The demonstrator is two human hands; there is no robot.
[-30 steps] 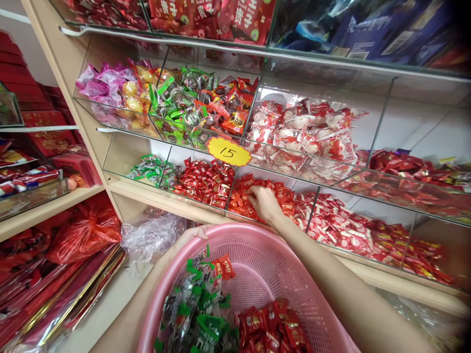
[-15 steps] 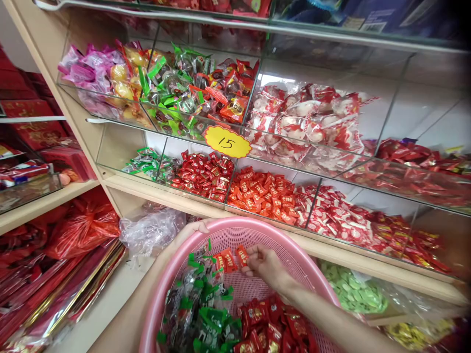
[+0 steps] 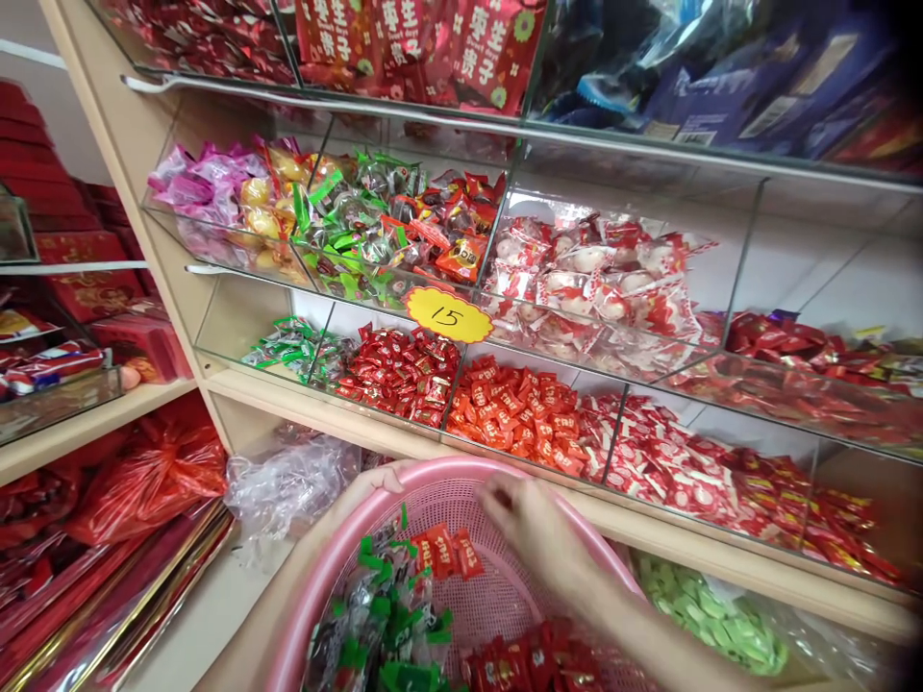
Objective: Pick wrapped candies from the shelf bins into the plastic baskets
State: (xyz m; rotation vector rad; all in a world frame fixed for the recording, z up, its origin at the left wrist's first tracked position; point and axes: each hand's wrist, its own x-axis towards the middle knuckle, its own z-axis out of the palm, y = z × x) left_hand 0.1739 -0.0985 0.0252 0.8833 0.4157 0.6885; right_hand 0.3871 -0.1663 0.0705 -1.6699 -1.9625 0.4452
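Observation:
My left hand (image 3: pixel 376 483) is closed on the far left rim of a round pink plastic basket (image 3: pixel 333 557). Over the basket's far side is my right hand (image 3: pixel 520 519), blurred by motion, its fingers loosely curled and apart with no candy visible in them. Just left of it, a few orange-red wrapped candies (image 3: pixel 448 552) lie in the basket. Clear packets with green ends (image 3: pixel 393 615) fill the basket's left side. Dark red wrapped candies (image 3: pixel 537 658) are heaped near its front, partly hidden by my right forearm.
Beyond the basket, glass-divided shelves hold red candies (image 3: pixel 408 370), orange-red candies (image 3: pixel 515 408) and red-and-white candies (image 3: pixel 667 452). A yellow tag (image 3: pixel 448 315) reads 15. Clear plastic bags (image 3: pixel 288 481) lie left of the basket; green candies (image 3: pixel 710 615) sit low at right.
My right hand has let go of an orange-red candy, which now lies beside the others, and has moved up toward the far rim. The view has tilted up slightly; my left hand stays on the rim.

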